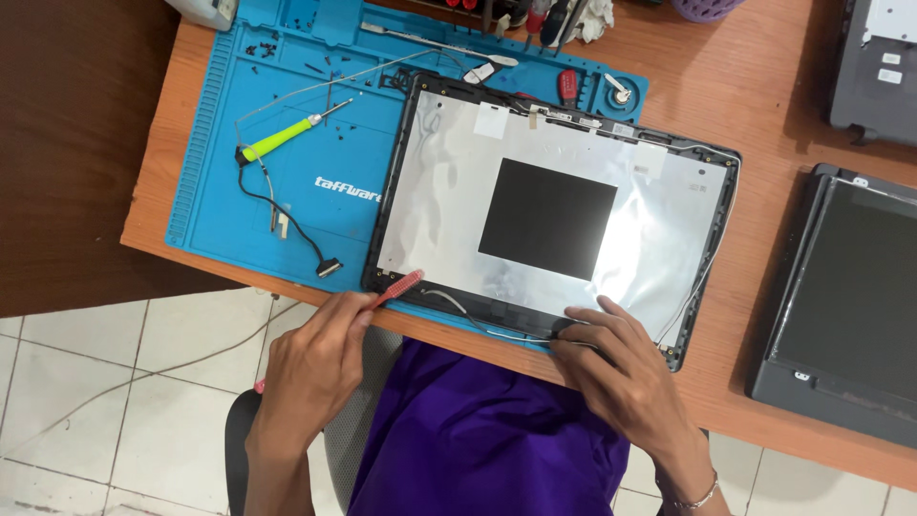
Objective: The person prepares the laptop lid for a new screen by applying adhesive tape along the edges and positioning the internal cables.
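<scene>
The laptop lid [549, 215] lies flat, inner side up, partly on the blue mat [287, 182] and partly on the wooden desk [764, 86]. Its inside is covered with silver foil, and a black square [547, 218] sits in the middle of it. A thin cable [458, 306] runs along the near edge of the lid.

The left hand [320, 358] is at the near left corner of the lid. Its fingers are closed around a red brush [396, 287], and the brush head rests on the lid frame at that corner. The right hand [616, 358] lies on the near edge of the lid, more to the right. Its fingers are bent and press down on the frame and the cable there; it grips nothing that I can see.

On the mat, left of the lid, lie a screwdriver [287, 137] with a yellow-green handle, a black cable [287, 225] with a flat connector, and small screws [263, 46] at the far side. At the right, well apart from the lid, a dark laptop base [841, 306] lies on the desk. A second grey device [874, 67] is in the far right corner. Below the desk the purple clothing [487, 430] of the person shows.
</scene>
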